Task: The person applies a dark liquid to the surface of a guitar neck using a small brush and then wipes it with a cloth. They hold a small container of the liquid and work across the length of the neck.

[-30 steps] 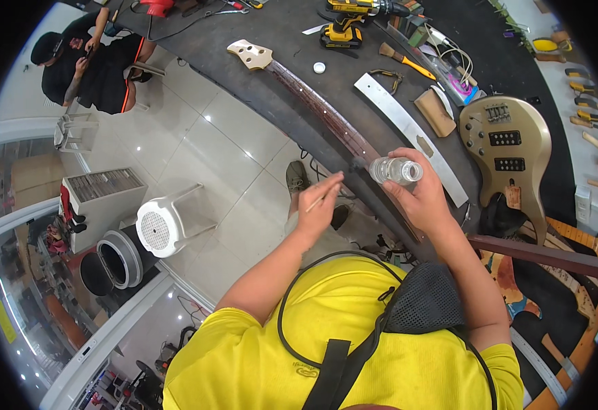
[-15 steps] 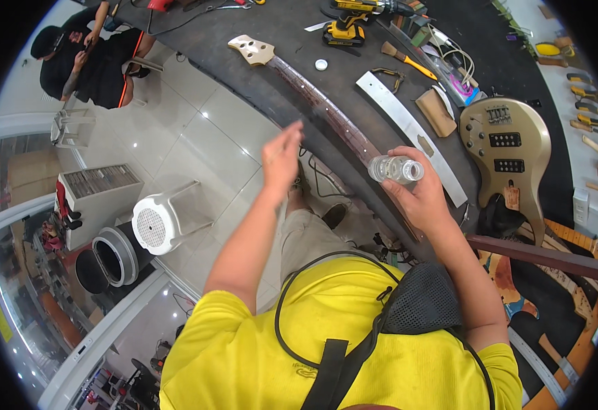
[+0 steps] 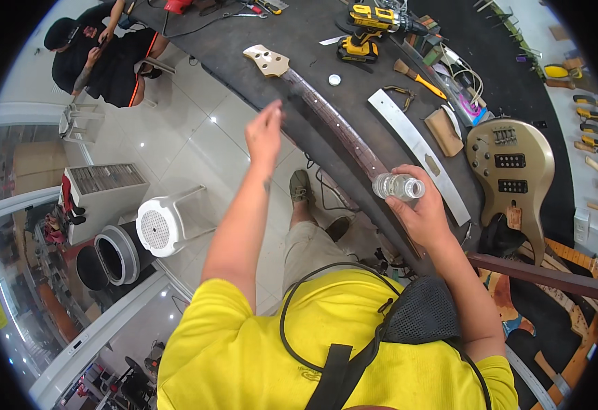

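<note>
My right hand [image 3: 422,212] is wrapped round a small clear plastic bottle [image 3: 389,185], tilted, with its open mouth to the right. The bottle is over the near end of a bass guitar neck [image 3: 336,123] with a dark fretboard and pale headstock [image 3: 268,60]. My left hand [image 3: 265,137] is raised by the bench edge, left of the neck. Its fingers stretch forward, slightly smeared, and I see nothing in them. A small white cap [image 3: 334,80] lies on the bench beside the neck.
On the dark bench [image 3: 237,85] are a long metal plate [image 3: 415,147], a brush [image 3: 418,78], a tan block [image 3: 442,133] and a yellow cordless drill [image 3: 360,41]. A gold bass body [image 3: 511,164] is at right. A white stool [image 3: 159,227] and a seated person [image 3: 94,55] are left.
My left hand has moved a little left and forward, away from the bottle. My right hand keeps hold of the bottle. The whole view has shifted slightly.
</note>
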`<control>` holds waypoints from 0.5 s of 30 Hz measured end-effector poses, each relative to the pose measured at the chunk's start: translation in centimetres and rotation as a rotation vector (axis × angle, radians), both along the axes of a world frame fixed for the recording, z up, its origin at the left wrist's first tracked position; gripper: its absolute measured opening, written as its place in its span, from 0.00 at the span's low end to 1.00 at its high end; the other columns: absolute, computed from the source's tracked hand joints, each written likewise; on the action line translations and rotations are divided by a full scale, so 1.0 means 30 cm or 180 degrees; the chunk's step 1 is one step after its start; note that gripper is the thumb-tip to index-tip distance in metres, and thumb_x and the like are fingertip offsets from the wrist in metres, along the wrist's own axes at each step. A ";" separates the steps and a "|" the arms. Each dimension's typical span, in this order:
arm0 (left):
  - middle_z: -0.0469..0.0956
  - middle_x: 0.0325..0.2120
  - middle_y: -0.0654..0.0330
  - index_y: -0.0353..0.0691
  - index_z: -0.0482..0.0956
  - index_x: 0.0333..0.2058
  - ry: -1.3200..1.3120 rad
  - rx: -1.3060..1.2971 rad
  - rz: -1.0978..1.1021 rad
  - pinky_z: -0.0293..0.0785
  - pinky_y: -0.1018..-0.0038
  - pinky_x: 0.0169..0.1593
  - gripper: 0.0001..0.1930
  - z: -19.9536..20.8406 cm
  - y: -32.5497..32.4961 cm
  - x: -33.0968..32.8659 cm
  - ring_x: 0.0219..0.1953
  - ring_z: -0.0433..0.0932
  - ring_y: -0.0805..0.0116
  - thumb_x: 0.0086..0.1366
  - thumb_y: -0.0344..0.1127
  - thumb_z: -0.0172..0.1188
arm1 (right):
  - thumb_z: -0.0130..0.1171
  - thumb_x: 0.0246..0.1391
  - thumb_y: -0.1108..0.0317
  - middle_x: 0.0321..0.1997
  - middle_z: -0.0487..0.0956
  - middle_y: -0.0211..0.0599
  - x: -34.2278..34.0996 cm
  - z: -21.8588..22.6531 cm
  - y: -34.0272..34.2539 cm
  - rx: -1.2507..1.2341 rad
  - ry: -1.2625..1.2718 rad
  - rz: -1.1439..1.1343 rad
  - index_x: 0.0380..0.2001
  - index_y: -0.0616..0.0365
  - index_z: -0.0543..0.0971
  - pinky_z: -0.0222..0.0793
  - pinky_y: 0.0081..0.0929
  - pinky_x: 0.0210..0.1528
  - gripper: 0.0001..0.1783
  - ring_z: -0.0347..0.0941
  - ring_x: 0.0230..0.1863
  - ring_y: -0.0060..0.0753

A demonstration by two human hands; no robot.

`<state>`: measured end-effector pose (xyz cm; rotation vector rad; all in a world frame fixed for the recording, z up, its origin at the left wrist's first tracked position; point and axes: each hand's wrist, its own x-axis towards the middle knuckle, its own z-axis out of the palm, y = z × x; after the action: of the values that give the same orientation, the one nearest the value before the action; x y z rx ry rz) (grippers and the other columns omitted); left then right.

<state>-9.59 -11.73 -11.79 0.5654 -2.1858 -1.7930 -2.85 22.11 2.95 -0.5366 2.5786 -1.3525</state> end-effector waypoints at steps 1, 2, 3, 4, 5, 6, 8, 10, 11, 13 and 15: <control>0.88 0.43 0.51 0.34 0.83 0.57 0.0080 -0.0167 0.0070 0.80 0.70 0.51 0.17 -0.014 -0.061 -0.059 0.45 0.86 0.67 0.75 0.34 0.58 | 0.74 0.52 0.71 0.53 0.80 0.45 0.000 -0.004 -0.012 -0.0022 -0.0039 -0.0013 0.55 0.58 0.75 0.73 0.38 0.59 0.27 0.79 0.55 0.51; 0.88 0.43 0.51 0.34 0.83 0.57 0.0077 -0.0161 0.0067 0.80 0.70 0.51 0.17 -0.011 -0.060 -0.088 0.45 0.86 0.67 0.75 0.34 0.58 | 0.74 0.52 0.71 0.53 0.80 0.45 0.000 -0.005 -0.015 -0.0017 -0.0042 -0.0016 0.55 0.58 0.75 0.73 0.38 0.59 0.27 0.79 0.55 0.51; 0.88 0.42 0.52 0.34 0.83 0.57 0.0094 -0.0029 0.0126 0.80 0.71 0.51 0.17 -0.005 -0.060 -0.110 0.45 0.86 0.67 0.75 0.34 0.58 | 0.74 0.52 0.72 0.53 0.80 0.45 0.003 -0.005 -0.023 -0.0018 -0.0093 0.0030 0.55 0.58 0.75 0.73 0.38 0.59 0.27 0.78 0.56 0.51; 0.88 0.42 0.53 0.34 0.83 0.57 0.0105 0.0115 0.0164 0.80 0.72 0.51 0.16 -0.002 -0.046 -0.124 0.44 0.86 0.68 0.75 0.34 0.58 | 0.74 0.52 0.72 0.53 0.80 0.45 0.009 -0.001 -0.021 -0.0008 -0.0148 0.0054 0.55 0.58 0.75 0.72 0.38 0.59 0.27 0.78 0.56 0.51; 0.88 0.42 0.53 0.34 0.83 0.57 0.0103 0.0126 0.0132 0.80 0.72 0.51 0.16 -0.013 -0.005 -0.102 0.44 0.86 0.68 0.75 0.34 0.58 | 0.74 0.52 0.72 0.53 0.80 0.45 0.008 -0.001 -0.014 0.0002 -0.0149 0.0022 0.55 0.58 0.75 0.72 0.38 0.59 0.27 0.78 0.56 0.51; 0.88 0.41 0.53 0.34 0.83 0.56 0.0054 0.0139 0.0087 0.80 0.72 0.50 0.16 -0.030 0.066 -0.033 0.43 0.85 0.68 0.75 0.35 0.58 | 0.73 0.52 0.71 0.54 0.80 0.45 0.007 -0.001 -0.005 0.0064 -0.0138 0.0040 0.55 0.57 0.75 0.72 0.38 0.59 0.27 0.78 0.56 0.51; 0.88 0.40 0.54 0.33 0.84 0.56 0.0033 0.0126 0.0046 0.80 0.72 0.50 0.16 -0.039 0.167 0.094 0.42 0.85 0.69 0.76 0.35 0.58 | 0.73 0.52 0.71 0.54 0.80 0.45 -0.004 0.000 -0.002 0.0101 -0.0099 0.0061 0.55 0.57 0.75 0.72 0.38 0.59 0.27 0.78 0.57 0.51; 0.88 0.40 0.55 0.33 0.84 0.55 0.0266 -0.0042 -0.0561 0.80 0.72 0.49 0.17 -0.048 0.248 0.183 0.40 0.85 0.70 0.76 0.36 0.57 | 0.73 0.52 0.71 0.54 0.80 0.45 -0.005 -0.003 0.015 0.0071 -0.0125 -0.0041 0.55 0.57 0.75 0.72 0.39 0.60 0.27 0.78 0.57 0.51; 0.88 0.40 0.55 0.33 0.84 0.55 0.0256 -0.0044 -0.0569 0.80 0.72 0.49 0.17 -0.034 0.219 0.153 0.40 0.85 0.70 0.76 0.36 0.57 | 0.73 0.52 0.71 0.54 0.80 0.45 -0.005 -0.001 0.014 0.0068 -0.0134 -0.0047 0.55 0.57 0.75 0.72 0.39 0.60 0.27 0.78 0.57 0.51; 0.88 0.39 0.55 0.33 0.84 0.55 -0.0008 0.0174 0.0059 0.80 0.73 0.48 0.17 -0.001 0.084 0.018 0.39 0.84 0.70 0.76 0.37 0.57 | 0.73 0.52 0.71 0.54 0.80 0.45 -0.007 0.006 0.002 0.0029 -0.0161 -0.0049 0.55 0.57 0.75 0.72 0.39 0.60 0.27 0.78 0.57 0.52; 0.88 0.38 0.56 0.33 0.84 0.54 0.0152 -0.0135 0.0241 0.79 0.73 0.47 0.17 0.030 -0.033 -0.119 0.39 0.83 0.71 0.76 0.37 0.57 | 0.73 0.52 0.71 0.54 0.80 0.45 -0.003 -0.011 -0.015 0.0010 -0.0156 -0.0012 0.55 0.57 0.75 0.72 0.39 0.60 0.27 0.78 0.57 0.52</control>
<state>-13.15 -12.73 -10.89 0.5820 -2.1361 -1.7005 -2.94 21.65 2.63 -0.4921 2.5438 -1.3455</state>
